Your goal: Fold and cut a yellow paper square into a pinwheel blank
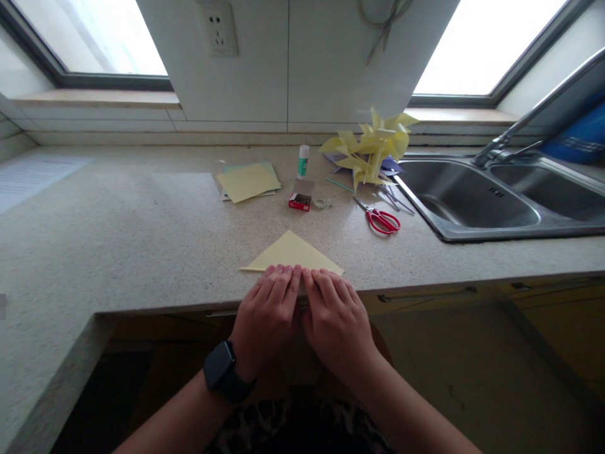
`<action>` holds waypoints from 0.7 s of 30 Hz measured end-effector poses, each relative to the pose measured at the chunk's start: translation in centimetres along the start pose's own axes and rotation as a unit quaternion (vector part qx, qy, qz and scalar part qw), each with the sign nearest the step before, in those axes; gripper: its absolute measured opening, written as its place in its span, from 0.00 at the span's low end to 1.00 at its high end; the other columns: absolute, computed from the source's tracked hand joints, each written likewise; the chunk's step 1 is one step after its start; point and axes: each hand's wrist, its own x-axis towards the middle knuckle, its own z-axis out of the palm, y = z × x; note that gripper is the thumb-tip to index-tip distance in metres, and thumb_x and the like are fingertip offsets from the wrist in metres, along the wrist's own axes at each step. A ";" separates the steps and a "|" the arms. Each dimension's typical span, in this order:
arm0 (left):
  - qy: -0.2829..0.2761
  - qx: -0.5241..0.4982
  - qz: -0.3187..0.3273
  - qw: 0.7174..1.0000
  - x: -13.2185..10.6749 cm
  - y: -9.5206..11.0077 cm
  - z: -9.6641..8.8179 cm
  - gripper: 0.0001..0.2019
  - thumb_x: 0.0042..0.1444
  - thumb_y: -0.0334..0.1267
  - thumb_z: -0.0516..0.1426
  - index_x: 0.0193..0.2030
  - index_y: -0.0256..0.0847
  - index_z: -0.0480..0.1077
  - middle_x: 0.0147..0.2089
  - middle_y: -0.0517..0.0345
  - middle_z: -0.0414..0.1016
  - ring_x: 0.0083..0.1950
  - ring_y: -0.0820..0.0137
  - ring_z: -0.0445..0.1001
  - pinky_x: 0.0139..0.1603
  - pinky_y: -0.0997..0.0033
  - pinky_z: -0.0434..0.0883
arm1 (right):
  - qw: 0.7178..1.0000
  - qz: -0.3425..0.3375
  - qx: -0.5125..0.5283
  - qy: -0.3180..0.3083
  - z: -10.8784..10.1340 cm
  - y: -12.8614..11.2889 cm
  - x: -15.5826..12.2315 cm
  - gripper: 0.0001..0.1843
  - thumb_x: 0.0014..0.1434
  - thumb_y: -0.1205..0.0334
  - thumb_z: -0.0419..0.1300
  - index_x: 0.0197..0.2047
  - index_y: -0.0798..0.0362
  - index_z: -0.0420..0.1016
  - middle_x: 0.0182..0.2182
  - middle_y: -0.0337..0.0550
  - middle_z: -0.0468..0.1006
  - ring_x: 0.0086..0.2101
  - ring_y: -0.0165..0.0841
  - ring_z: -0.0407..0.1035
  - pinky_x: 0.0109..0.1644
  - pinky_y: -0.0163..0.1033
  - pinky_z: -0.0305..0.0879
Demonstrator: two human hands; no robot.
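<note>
A pale yellow sheet of paper folded into a triangle lies near the front edge of the speckled counter, its point facing away from me. My left hand, with a black watch on the wrist, and my right hand lie side by side, fingers stretched flat and pressing along the triangle's near edge. Neither hand grips anything.
Farther back lie a stack of yellow and green sheets, a glue stick, a small red box, a tape roll, red scissors and a pile of folded yellow paper shapes. A steel sink with a tap is at the right.
</note>
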 end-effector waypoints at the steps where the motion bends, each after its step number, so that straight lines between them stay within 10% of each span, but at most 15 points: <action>1: -0.003 -0.001 0.003 1.000 0.1 0.0 0.0 0.24 0.63 0.33 0.56 0.65 0.26 0.67 0.62 0.35 0.73 0.64 0.49 0.71 0.66 0.46 0.70 | 1.000 0.001 -0.001 -0.004 0.1 0.0 0.0 0.27 0.62 0.67 0.58 0.64 0.63 0.69 0.55 0.53 0.76 0.56 0.46 0.65 0.65 0.50 0.59; 21: -0.099 -0.022 0.041 0.994 1.6 -1.0 -1.2 0.35 0.55 0.32 0.55 0.69 0.19 0.59 0.70 0.26 0.62 0.72 0.45 0.62 0.72 0.46 0.62 | 0.998 0.012 0.024 -0.057 0.0 1.0 1.3 0.37 0.56 0.62 0.59 0.68 0.63 0.63 0.55 0.56 0.72 0.53 0.49 0.63 0.62 0.53 0.62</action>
